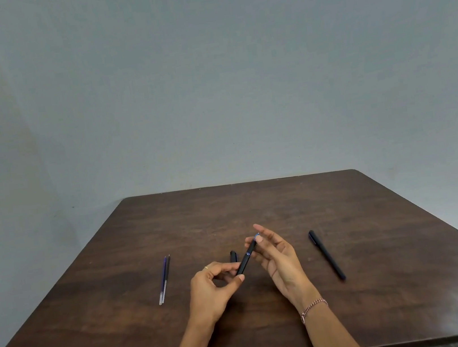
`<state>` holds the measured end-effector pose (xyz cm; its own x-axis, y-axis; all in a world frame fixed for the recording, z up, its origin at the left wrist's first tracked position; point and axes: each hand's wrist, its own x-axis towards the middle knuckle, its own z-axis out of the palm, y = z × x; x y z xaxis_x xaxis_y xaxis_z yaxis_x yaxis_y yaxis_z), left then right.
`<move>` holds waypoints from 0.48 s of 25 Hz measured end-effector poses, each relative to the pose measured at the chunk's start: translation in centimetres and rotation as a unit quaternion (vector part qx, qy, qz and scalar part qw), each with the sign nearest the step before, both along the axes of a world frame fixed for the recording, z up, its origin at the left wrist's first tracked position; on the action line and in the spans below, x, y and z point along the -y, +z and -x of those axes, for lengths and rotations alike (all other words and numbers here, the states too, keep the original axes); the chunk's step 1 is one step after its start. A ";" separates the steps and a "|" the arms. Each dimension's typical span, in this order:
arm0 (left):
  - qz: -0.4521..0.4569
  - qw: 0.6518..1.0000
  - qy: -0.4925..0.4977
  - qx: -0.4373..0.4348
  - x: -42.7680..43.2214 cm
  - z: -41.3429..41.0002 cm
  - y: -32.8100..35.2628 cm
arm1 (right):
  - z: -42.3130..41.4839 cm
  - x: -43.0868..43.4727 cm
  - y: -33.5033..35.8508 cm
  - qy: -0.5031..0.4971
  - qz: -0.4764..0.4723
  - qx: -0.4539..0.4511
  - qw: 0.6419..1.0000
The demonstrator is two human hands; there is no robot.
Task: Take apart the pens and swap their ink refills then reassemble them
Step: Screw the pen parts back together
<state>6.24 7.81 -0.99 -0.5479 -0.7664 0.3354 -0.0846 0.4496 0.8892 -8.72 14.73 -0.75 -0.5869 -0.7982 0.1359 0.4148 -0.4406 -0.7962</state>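
Pen barrel (246,258): slim, black, blue-ringed, tilted up toward the right.

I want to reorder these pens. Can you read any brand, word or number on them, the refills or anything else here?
No text can be read anywhere in this view.
The held pen shows blue marks only, no legible print.
The other pen looks plain dark, with no mark showing.
The refills and the cap are too small to show any print.
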 end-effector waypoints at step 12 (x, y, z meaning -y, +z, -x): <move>0.009 1.000 -0.005 -0.005 -0.1 0.0 0.2 | 0.2 0.0 0.0 -0.004 -0.023 -0.025 0.999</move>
<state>6.23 7.90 -0.84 -0.5516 -0.7549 0.3546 -0.0718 0.4666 0.8816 -8.97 14.72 -0.79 -0.5874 -0.7991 0.1283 0.3703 -0.4064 -0.8353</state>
